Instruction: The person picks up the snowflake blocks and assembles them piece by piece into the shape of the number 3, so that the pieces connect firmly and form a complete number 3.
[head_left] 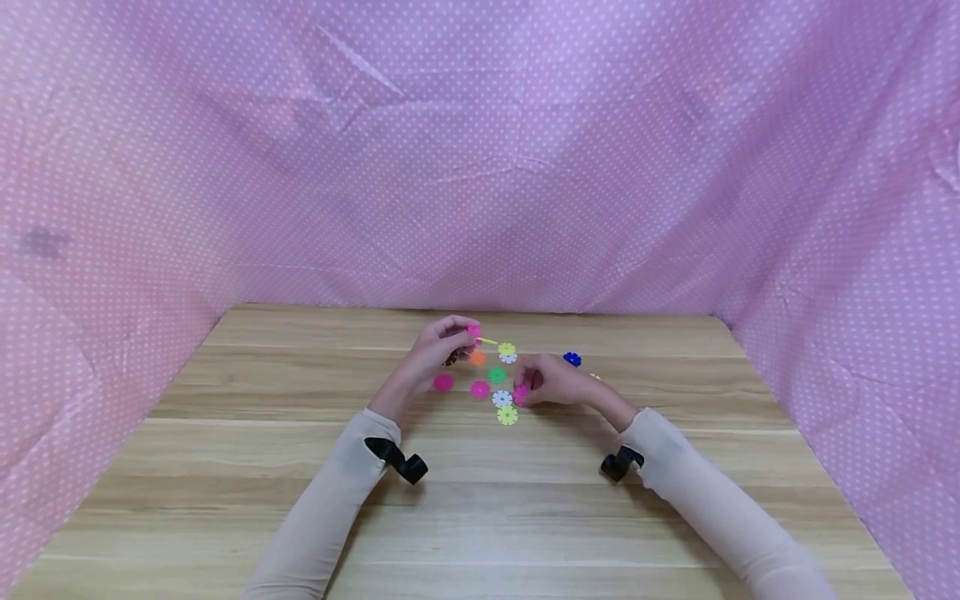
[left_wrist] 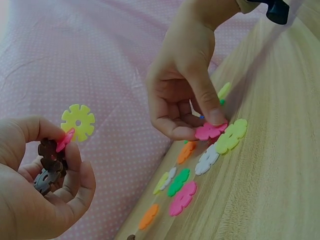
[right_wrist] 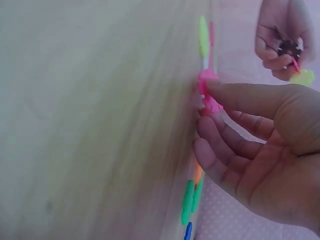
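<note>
My left hand (head_left: 435,354) is raised above the far part of the table and holds a small chain of notched plastic discs. In the left wrist view the chain has a grey disc (left_wrist: 45,182), a brown disc (left_wrist: 49,149), a pink disc (left_wrist: 65,139) and a yellow disc (left_wrist: 86,117) sticking out past the fingertips. Low over the tabletop, my right hand (head_left: 557,380) pinches another pink disc (right_wrist: 208,89) between thumb and fingers. That pink disc is beside a white disc (left_wrist: 204,164) and a yellow-green disc (left_wrist: 235,135).
Loose discs lie around the hands: a green disc (head_left: 497,375), a pink disc (head_left: 480,390), another pink disc (head_left: 444,382), an orange disc (head_left: 478,358) and a blue disc (head_left: 572,359). The wooden table (head_left: 495,517) meets a pink dotted curtain (head_left: 480,208) behind.
</note>
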